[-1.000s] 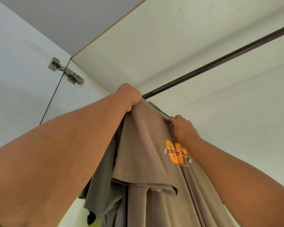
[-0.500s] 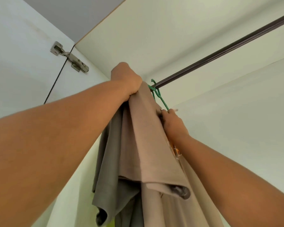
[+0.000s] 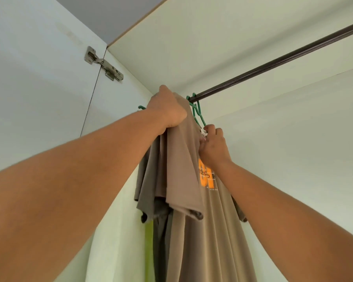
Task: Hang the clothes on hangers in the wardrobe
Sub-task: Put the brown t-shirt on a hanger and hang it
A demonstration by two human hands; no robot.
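Taupe t-shirt point(image 3: 194, 231) with orange chest print hangs from green hanger point(image 3: 198, 112), hook over dark wardrobe rod point(image 3: 273, 64) at left end. Darker grey-brown garment point(image 3: 151, 180) hangs just behind, touching.

Pale cream panels point(image 3: 212, 37) form the cupboard's ceiling and back, a white door point(image 3: 39, 78) stands open at left on a metal hinge point(image 3: 104, 64), with grey ceiling point(image 3: 102, 15) above.
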